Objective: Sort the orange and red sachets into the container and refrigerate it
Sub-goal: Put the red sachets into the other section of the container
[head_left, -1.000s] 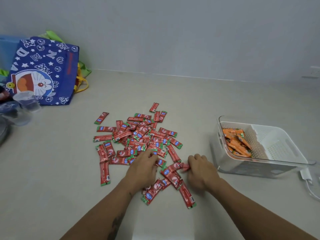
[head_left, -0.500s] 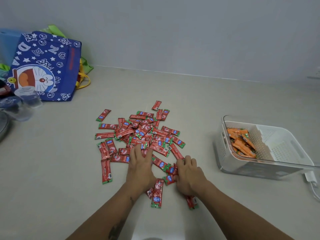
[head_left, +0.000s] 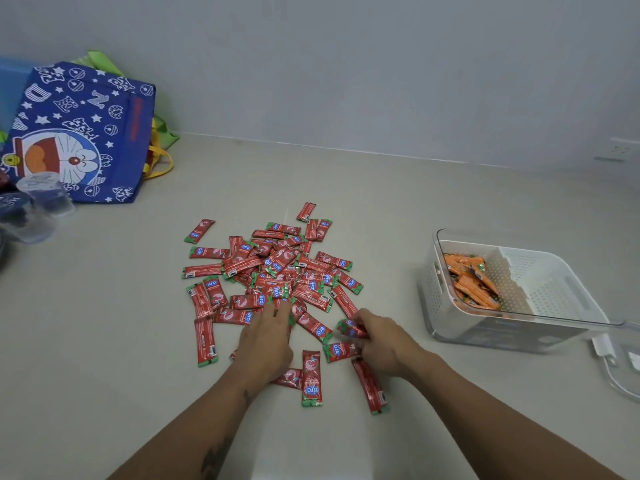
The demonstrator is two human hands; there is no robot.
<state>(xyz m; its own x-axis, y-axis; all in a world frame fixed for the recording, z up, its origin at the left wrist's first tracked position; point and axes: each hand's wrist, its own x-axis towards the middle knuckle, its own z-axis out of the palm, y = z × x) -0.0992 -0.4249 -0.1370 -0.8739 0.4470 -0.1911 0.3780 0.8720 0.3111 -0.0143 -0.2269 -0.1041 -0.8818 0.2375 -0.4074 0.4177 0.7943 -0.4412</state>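
Red sachets (head_left: 277, 271) heaped loosely at centre of pale countertop (head_left: 104, 341), some overlapping, some lying singly at the edges of the heap. Several strays near the front: one upright strip (head_left: 311, 377) between the two forearms, one angled strip (head_left: 370, 386) just beside the right wrist.

Left hand (head_left: 268, 336) palm down on near edge of the heap, fingers fairly straight and close together, tips resting on sachets; nothing gripped as far as visible.

Right hand (head_left: 379, 341) at right front of the heap, fingers curled, pinching a small bunch of red sachets (head_left: 349, 329) at the fingertips. Number held cannot be told.

Container (head_left: 540, 327) clear-walled with white perforated insert, standing well to the right of the heap, apart from both hands. White divider (head_left: 509, 275) across the insert. Orange sachets (head_left: 474, 282) piled in left compartment only; right compartment showing bare perforated floor. No red sachets seen inside.

Clear lid (head_left: 623, 372) lying at right edge of view, just beside the container, partly cut off.

Blue cartoon-print bag (head_left: 83, 133) at back left against the wall, yellow handle (head_left: 159, 164) showing beside it. Clear plastic cups (head_left: 45, 195) in front of the bag at far left, partly out of frame.

Wall socket (head_left: 616, 150) on grey wall at far right.
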